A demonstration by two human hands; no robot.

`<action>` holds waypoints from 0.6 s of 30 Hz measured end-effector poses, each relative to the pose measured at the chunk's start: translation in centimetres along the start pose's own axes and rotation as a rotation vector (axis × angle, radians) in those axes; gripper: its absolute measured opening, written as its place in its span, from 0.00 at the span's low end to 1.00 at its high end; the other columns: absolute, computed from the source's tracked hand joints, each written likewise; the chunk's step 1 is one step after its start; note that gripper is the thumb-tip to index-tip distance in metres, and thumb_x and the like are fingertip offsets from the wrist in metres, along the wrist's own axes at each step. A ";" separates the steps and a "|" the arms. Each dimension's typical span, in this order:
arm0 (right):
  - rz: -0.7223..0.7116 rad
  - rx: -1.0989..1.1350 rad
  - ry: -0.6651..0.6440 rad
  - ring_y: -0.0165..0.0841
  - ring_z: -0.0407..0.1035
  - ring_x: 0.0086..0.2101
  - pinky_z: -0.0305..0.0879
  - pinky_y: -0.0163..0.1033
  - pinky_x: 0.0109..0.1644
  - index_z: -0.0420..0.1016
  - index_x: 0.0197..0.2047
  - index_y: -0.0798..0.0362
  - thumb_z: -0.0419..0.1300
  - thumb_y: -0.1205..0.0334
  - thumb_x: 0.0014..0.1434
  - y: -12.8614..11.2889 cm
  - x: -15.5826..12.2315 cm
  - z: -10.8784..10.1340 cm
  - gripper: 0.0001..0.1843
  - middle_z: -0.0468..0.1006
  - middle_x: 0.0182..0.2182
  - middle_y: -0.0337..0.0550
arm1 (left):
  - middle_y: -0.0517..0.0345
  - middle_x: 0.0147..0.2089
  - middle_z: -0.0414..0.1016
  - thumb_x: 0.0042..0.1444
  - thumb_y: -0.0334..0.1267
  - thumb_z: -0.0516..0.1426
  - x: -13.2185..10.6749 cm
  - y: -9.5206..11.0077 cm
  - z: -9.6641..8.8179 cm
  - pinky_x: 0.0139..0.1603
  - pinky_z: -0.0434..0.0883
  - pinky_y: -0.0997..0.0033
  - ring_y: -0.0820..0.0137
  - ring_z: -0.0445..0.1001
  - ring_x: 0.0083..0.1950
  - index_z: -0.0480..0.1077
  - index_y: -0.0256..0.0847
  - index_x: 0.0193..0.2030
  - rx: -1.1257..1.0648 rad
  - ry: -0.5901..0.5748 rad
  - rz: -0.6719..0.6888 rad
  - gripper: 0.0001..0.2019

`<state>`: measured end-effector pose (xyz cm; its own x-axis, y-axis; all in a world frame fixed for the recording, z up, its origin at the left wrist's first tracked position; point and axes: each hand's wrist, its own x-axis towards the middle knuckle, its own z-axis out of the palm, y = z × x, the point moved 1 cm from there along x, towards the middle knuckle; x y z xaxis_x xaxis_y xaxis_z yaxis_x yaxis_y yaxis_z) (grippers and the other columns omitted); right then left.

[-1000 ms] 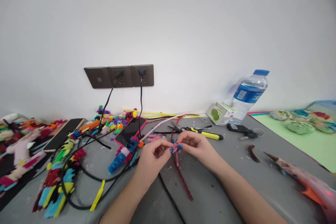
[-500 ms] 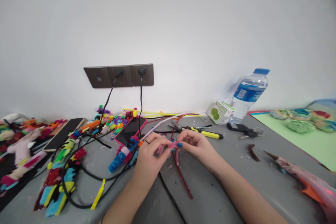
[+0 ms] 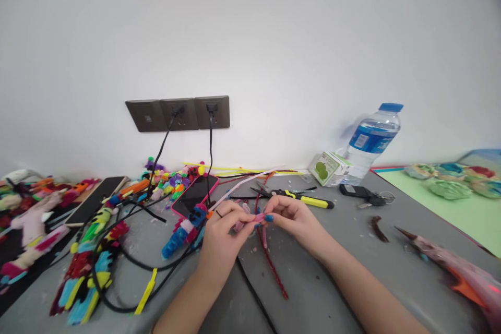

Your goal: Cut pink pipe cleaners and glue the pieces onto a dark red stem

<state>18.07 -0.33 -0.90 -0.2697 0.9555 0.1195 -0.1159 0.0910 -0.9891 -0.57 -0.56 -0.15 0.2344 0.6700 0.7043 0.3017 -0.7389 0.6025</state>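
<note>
Over the middle of the grey table, my left hand point(image 3: 227, 235) and my right hand point(image 3: 291, 222) meet fingertip to fingertip. Both pinch a small pink pipe-cleaner piece point(image 3: 259, 217), partly covered by the fingers. A pale pink pipe cleaner point(image 3: 238, 183) runs from the left hand up toward the back. Below the fingers a dark red pipe cleaner point(image 3: 274, 271) lies on the table. Yellow-and-black pliers point(image 3: 313, 200) lie just behind my right hand. A blue pipe-cleaner figure point(image 3: 180, 237) lies left of my left hand.
Black cables point(image 3: 113, 305) loop at left, among colourful pipe-cleaner figures point(image 3: 84, 271). A pink-edged phone point(image 3: 195, 193) lies behind them. A water bottle point(image 3: 371, 141) leans on the wall beside a small box point(image 3: 329, 168). Keys point(image 3: 378, 199) and a pink pointed object point(image 3: 450, 261) are at right.
My fingertips have shifted slightly on the pink pipe-cleaner piece, and a little more of it shows between them. Both hands stay in nearly the same place.
</note>
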 end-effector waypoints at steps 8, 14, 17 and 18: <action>-0.022 -0.054 0.023 0.29 0.67 0.28 0.65 0.34 0.34 0.73 0.30 0.54 0.69 0.47 0.53 0.0 0.0 0.0 0.19 0.74 0.26 0.39 | 0.59 0.30 0.73 0.57 0.28 0.61 -0.1 0.1 0.0 0.37 0.70 0.73 0.71 0.73 0.35 0.75 0.39 0.32 0.069 -0.004 -0.008 0.04; -0.081 -0.173 0.069 0.31 0.68 0.29 0.65 0.36 0.36 0.74 0.30 0.53 0.68 0.46 0.54 -0.1 0.0 0.2 0.19 0.75 0.27 0.40 | 0.58 0.29 0.71 0.58 0.28 0.57 -0.3 0.6 0.3 0.36 0.68 0.71 0.69 0.71 0.35 0.68 0.40 0.26 0.166 -0.025 -0.073 0.09; -0.103 -0.203 0.087 0.32 0.68 0.29 0.66 0.37 0.36 0.74 0.30 0.53 0.67 0.46 0.55 0.0 0.0 0.2 0.18 0.75 0.27 0.41 | 0.58 0.29 0.70 0.58 0.28 0.56 -0.3 0.7 0.3 0.36 0.67 0.71 0.69 0.71 0.35 0.66 0.40 0.26 0.167 -0.050 -0.096 0.10; -0.107 -0.204 0.093 0.32 0.68 0.29 0.66 0.37 0.36 0.74 0.30 0.53 0.67 0.46 0.55 0.1 0.0 0.2 0.18 0.75 0.27 0.41 | 0.58 0.30 0.70 0.58 0.28 0.56 -0.3 0.7 0.3 0.36 0.67 0.71 0.69 0.71 0.35 0.66 0.40 0.26 0.154 -0.065 -0.107 0.10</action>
<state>17.87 -0.36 -0.96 -0.1765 0.9582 0.2250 0.0593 0.2386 -0.9693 -0.19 -1.24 -0.05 0.2514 0.7511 0.6104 0.4644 -0.6469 0.6048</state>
